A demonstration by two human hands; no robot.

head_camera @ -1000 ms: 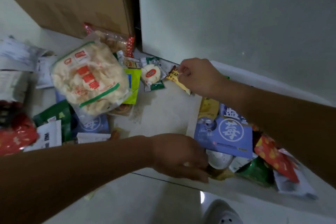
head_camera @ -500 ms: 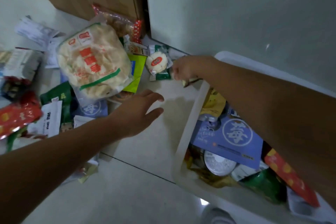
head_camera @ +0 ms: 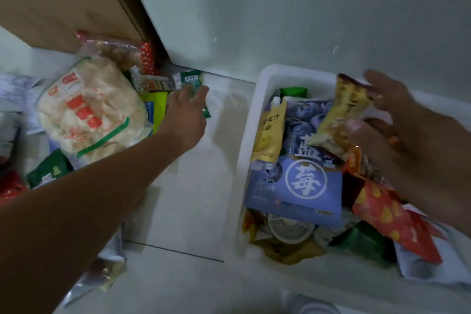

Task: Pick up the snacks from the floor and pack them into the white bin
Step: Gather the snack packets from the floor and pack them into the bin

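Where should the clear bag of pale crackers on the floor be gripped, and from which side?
Likely its green-striped end, pinched from above on the side facing the white bin. The bag of crackers lies flat and puffy, too wide for one hand to span, and that end sits nearest the left hand.

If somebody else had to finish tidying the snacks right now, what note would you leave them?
Left hand: open, fingers reaching over a small green snack packet on the floor by the wall.
Right hand: fingers spread above the white bin, with a yellow packet at its fingertips.
Done: the bin already holds many snacks, including a blue bag.
Left: the green packet, the big cracker bag and the other packets around it on the floor.
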